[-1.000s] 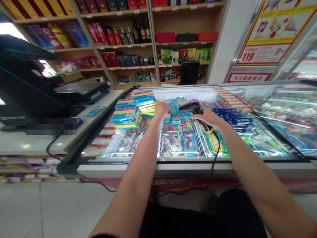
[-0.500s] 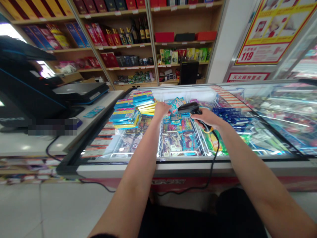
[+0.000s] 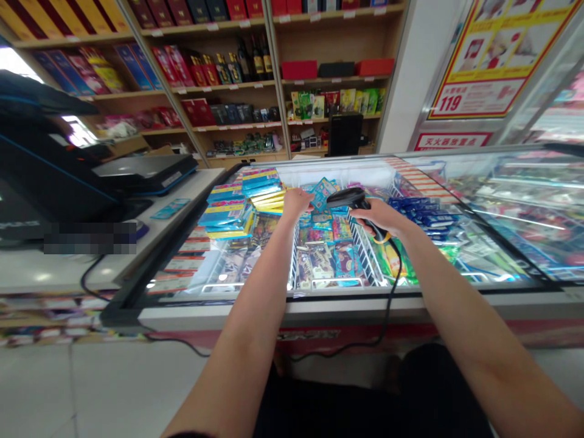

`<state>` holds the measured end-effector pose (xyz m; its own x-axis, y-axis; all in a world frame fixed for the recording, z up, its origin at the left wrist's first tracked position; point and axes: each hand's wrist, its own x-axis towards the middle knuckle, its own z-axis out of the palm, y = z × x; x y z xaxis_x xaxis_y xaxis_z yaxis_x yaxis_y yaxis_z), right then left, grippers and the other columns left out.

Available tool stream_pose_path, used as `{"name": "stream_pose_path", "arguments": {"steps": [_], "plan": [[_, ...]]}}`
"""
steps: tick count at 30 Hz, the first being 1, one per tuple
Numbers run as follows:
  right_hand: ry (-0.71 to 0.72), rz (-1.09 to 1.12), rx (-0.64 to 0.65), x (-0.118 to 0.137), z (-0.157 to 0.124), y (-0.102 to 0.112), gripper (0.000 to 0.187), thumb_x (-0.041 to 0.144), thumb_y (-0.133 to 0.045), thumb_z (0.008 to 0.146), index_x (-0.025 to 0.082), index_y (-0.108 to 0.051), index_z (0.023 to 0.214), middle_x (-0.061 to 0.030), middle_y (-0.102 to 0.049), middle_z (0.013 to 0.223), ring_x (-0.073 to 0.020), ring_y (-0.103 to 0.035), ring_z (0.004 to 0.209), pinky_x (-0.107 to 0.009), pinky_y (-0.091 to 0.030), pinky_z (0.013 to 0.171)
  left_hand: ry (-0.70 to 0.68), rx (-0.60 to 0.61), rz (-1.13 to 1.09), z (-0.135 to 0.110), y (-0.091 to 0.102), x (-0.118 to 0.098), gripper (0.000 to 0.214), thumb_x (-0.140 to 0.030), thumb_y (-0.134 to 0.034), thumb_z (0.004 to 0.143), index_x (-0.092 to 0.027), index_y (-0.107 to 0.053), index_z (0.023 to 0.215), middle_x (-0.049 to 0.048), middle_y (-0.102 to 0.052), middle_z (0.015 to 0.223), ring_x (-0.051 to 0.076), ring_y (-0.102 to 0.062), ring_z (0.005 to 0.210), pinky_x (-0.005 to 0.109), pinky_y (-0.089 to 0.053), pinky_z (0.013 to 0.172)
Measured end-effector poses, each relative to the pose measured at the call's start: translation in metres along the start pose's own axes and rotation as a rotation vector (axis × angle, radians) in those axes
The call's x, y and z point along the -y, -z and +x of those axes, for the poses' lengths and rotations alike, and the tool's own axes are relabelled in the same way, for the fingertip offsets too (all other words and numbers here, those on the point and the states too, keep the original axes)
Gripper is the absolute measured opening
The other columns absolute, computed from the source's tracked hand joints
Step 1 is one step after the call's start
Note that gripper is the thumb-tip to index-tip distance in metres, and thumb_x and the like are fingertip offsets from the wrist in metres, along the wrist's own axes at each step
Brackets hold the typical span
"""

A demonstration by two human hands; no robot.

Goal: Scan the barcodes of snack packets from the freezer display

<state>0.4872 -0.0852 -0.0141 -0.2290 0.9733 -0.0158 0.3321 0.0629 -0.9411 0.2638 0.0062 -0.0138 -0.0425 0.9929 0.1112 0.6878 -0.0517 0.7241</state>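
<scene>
My left hand [image 3: 298, 204] is closed on the edge of a small blue packet [image 3: 323, 192], held up over the glass-topped freezer [image 3: 191, 307]. In my right hand [image 3: 381, 216] is a black handheld barcode scanner [image 3: 347, 197], its head pointed left toward the packet. The scanner's head and the packet are close together; whether they touch I cannot tell. Left of my left hand lie stacks of blue and yellow packets [image 3: 225, 213]. A heap of dark blue packets [image 3: 422, 216] lies right of my right hand.
A black cable [image 3: 387, 316] runs from the scanner down the freezer's front. On the counter [image 3: 182, 201] at left are a scale [image 3: 148, 173], a dark checkout machine [image 3: 50, 176] and a flat blue packet [image 3: 171, 208]. Shelves [image 3: 237, 88] with boxes and bottles stand behind.
The view has shifted very slightly. Both hands keep their grip on the packet and the scanner, and the packet looks slightly more upright.
</scene>
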Motion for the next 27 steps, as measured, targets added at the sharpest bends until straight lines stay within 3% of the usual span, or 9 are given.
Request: {"name": "stream_pose_path", "arguments": {"steps": [13,27], "plan": [[-0.003,-0.044,-0.026,0.0052,-0.0031,0.0011,0.031,0.034,-0.070,0.080,0.021,-0.047,0.064,0.0017,-0.049,0.041,-0.0113,-0.043,0.033,-0.025,-0.036,0.035,0.028,-0.054,-0.250,0.0060,-0.0042,0.0085,0.013,-0.025,-0.063,0.081,-0.014,-0.066,0.088,0.0043,-0.073,0.080,0.017,-0.072,0.072,0.021,-0.054,0.063],[0.021,-0.056,-0.019,0.0011,-0.0016,0.0017,0.035,0.039,-0.071,0.080,0.021,-0.047,0.064,0.0008,-0.049,0.042,-0.0113,-0.043,0.034,-0.025,-0.036,0.035,0.024,-0.059,-0.278,0.0056,-0.0058,0.0097,0.013,-0.025,-0.065,0.081,-0.015,-0.066,0.089,0.0041,-0.073,0.083,0.016,-0.072,0.073,0.022,-0.055,0.064]]}}
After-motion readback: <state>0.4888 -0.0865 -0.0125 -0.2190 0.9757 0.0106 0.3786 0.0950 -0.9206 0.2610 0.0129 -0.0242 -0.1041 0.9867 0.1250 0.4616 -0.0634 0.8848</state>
